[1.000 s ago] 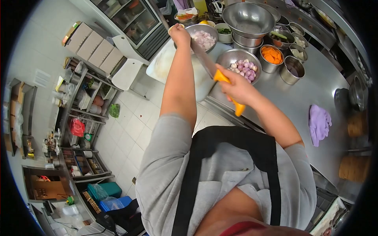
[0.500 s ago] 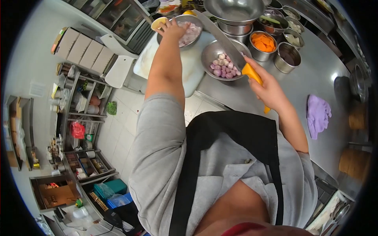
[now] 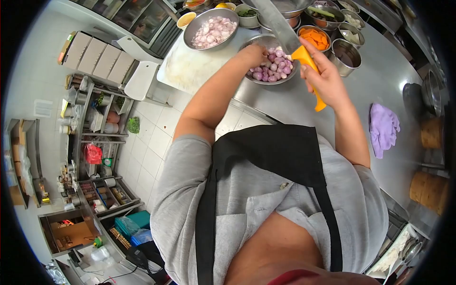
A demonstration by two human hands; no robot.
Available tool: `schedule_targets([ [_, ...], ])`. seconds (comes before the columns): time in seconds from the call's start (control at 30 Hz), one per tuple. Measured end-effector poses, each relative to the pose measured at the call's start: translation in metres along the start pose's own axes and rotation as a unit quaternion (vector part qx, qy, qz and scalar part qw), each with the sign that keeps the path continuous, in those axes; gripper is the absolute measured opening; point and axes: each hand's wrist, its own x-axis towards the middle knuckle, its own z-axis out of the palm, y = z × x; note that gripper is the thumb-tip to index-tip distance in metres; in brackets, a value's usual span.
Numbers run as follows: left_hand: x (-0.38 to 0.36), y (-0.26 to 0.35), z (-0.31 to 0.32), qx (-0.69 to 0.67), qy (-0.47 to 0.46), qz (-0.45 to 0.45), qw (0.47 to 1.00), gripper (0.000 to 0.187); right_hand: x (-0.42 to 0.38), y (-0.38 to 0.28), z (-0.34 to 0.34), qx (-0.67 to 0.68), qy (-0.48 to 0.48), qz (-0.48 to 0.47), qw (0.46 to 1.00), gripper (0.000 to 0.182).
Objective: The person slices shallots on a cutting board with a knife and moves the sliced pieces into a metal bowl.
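My right hand (image 3: 325,78) is wrapped round the yellow handle of a large knife (image 3: 280,26), its broad blade slanting up and left past the bowl. Below the blade is a metal bowl (image 3: 285,81) of small purple shallots (image 3: 271,72). My left hand (image 3: 252,57) reaches into this bowl's left side, at the shallots; its fingertips are mostly hidden, so whether they grip anything does not show. Further up and left, a second metal bowl (image 3: 189,35) holds pale, peeled-looking pieces (image 3: 216,32). It rests on the far part of a white cutting board (image 3: 190,69).
Metal containers crowd the back of the steel counter (image 3: 354,99), one with orange slices (image 3: 313,38), another with dark contents (image 3: 346,53). A purple cloth (image 3: 384,128) lies at the right. A white chair (image 3: 142,83) and shelves (image 3: 102,123) stand on the left.
My left hand has moved from the bowl of pale pieces, right and down into the shallot bowl. My right hand still holds the knife, a little higher in view.
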Motion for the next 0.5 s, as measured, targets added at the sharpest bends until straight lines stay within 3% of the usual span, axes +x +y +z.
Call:
schedule_targets([
  [0.03, 0.005, -0.001, 0.008, 0.001, 0.002, -0.002, 1.0, 0.032, 0.001, 0.002, 0.003, 0.0, -0.002, -0.002, 1.0, 0.056],
  [0.1, 0.02, -0.006, 0.022, -0.055, 0.042, -0.161, 0.985, 0.032, 0.002, 0.005, 0.011, 0.017, -0.025, 0.007, 1.0, 0.055],
  [0.13, 0.043, -0.022, 0.042, -0.054, 0.045, -0.164, 0.984, 0.032, 0.004, 0.006, 0.015, 0.015, -0.033, 0.01, 0.999, 0.056],
  [0.2, 0.093, -0.06, 0.085, 0.084, -0.056, 0.057, 0.993, 0.032, 0.004, 0.011, 0.023, 0.021, -0.038, 0.007, 0.999, 0.056],
  [0.23, 0.095, -0.059, 0.091, 0.085, -0.051, 0.054, 0.994, 0.032, 0.006, 0.012, 0.028, 0.026, -0.037, 0.004, 0.999, 0.056],
  [0.3, 0.09, -0.056, 0.092, 0.013, 0.074, 0.079, 0.994, 0.047, 0.005, 0.009, 0.036, 0.023, -0.038, 0.003, 0.999, 0.057],
  [0.33, 0.073, -0.043, 0.078, 0.014, 0.079, 0.078, 0.994, 0.047, 0.004, 0.007, 0.039, 0.021, -0.027, -0.008, 0.999, 0.056],
  [0.4, 0.028, -0.002, 0.034, -0.031, 0.073, -0.094, 0.992, 0.048, 0.001, 0.003, 0.037, 0.014, -0.013, -0.019, 1.0, 0.056],
  [0.43, 0.025, -0.004, 0.031, -0.034, 0.073, -0.089, 0.993, 0.048, -0.001, 0.001, 0.033, 0.013, 0.012, -0.039, 0.999, 0.056],
  [0.5, 0.02, -0.015, 0.026, -0.26, 0.204, -0.159, 0.931, 0.053, -0.009, 0.001, 0.027, 0.009, 0.041, -0.053, 0.998, 0.056],
])
